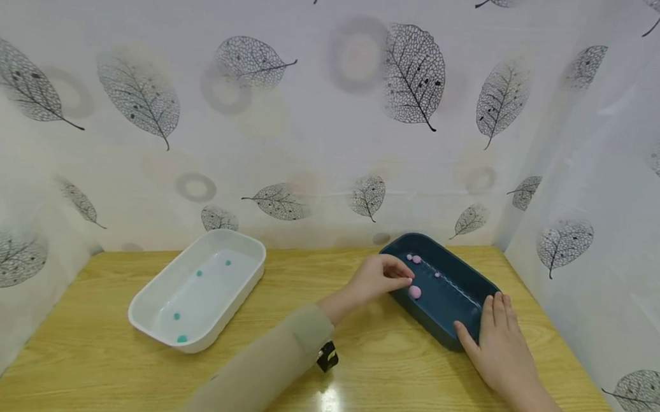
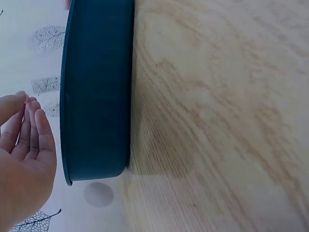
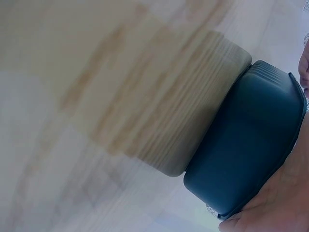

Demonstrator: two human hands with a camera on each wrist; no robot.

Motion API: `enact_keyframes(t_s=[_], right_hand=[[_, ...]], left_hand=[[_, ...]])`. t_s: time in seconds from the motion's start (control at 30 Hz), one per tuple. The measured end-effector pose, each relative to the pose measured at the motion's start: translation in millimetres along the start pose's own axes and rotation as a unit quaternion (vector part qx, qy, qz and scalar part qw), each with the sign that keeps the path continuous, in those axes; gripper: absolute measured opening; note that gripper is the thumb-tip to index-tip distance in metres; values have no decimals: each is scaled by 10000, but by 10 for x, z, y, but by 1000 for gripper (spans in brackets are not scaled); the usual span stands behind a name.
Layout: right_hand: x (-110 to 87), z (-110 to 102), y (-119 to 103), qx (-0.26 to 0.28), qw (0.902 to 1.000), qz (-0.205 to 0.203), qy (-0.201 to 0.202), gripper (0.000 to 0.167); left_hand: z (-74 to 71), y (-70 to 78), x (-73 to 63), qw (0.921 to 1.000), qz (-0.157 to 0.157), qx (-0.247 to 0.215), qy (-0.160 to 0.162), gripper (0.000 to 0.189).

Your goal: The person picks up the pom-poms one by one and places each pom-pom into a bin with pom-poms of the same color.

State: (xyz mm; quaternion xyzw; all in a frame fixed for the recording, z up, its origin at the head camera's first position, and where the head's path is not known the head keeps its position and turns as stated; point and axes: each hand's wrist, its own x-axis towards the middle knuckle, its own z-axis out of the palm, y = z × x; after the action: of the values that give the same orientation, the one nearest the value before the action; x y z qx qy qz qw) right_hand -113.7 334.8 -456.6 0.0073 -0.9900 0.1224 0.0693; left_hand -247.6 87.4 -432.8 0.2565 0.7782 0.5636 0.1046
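Note:
My left hand (image 1: 373, 278) is over the near-left rim of a dark blue tray (image 1: 433, 328). Its thumb and fingertips pinch a tiny pink pom-pom (image 1: 410, 280), mostly hidden by the fingers. Just below those fingertips lies a larger pink pom-pom (image 1: 414, 292) in the tray. Toward the tray's far end are a pink pom-pom (image 1: 416, 259) with a smaller one beside it, and another small one (image 1: 437, 275). My right hand (image 1: 506, 355) rests on the tray's right end with fingers straight; in the right wrist view the palm (image 3: 285, 198) lies along the rim.
A white tray (image 1: 142, 295) stands on the left of the wooden table (image 1: 275, 330), holding several teal pom-poms (image 1: 183, 339). A leaf-patterned curtain (image 1: 312, 134) hangs behind the table and at both sides. A small black object (image 1: 328, 357) shows by the left sleeve.

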Motion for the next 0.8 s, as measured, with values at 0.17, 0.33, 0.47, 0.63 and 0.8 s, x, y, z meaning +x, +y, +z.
enact_keyframes(t_s=[0.17, 0.33, 0.47, 0.63, 0.8], right_hand=[[5, 1, 10, -30, 10000, -30, 17, 94], [3, -10, -7, -40, 10000, 0, 2, 95], [8, -23, -23, -41, 10000, 12, -15, 95], [6, -36, -35, -25, 10000, 23, -65, 96], [3, -36, -27, -33, 10000, 31, -86, 96]], left_hand=[[-10, -1, 111, 9999, 44, 71, 136, 11], [-20, -20, 219, 9996, 101, 33, 257, 13], [-48, -21, 300, 9989, 124, 162, 425, 14], [-53, -38, 388, 9982, 32, 266, 538, 13], [-18, -38, 452, 9977, -100, 326, 584, 16]])
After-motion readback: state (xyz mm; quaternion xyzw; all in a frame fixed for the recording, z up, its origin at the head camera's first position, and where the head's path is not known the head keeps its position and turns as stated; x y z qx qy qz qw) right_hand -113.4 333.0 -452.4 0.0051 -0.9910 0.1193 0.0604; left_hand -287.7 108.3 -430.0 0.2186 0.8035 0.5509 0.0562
